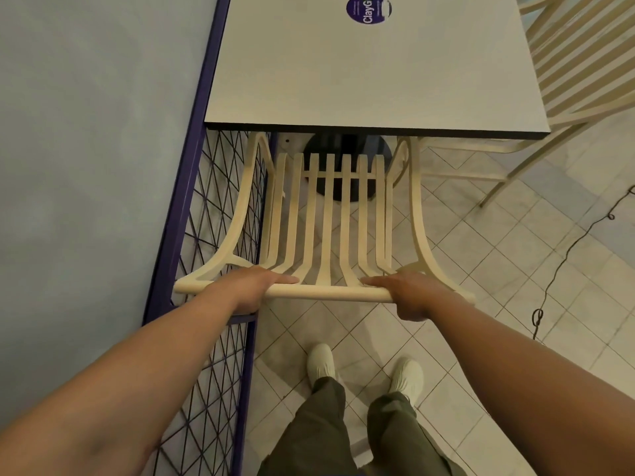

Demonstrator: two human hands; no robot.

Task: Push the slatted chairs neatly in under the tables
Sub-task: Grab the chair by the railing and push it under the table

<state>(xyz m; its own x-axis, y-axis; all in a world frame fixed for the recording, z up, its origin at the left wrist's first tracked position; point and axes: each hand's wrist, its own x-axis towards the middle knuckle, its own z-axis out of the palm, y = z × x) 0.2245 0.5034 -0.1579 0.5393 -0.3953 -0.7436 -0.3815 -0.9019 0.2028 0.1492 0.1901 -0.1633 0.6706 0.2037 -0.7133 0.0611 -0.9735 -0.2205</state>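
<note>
A cream slatted chair [328, 221] stands straight in front of me, its seat tucked beneath the near edge of a white square table [360, 80]. Only its backrest and curved armrests show. My left hand [256, 286] grips the left part of the top rail, and my right hand [410, 293] grips the right part. Both sets of fingers wrap over the rail. A second cream slatted chair [584, 67] sits at the table's right side, angled away from it and partly out of frame.
A purple metal mesh fence [206, 304] runs close along the chair's left side against a pale blue wall. The table's black round base [347, 146] shows through the slats. A thin black cable [567, 255] trails over the tiled floor on the right. My two feet stand behind the chair.
</note>
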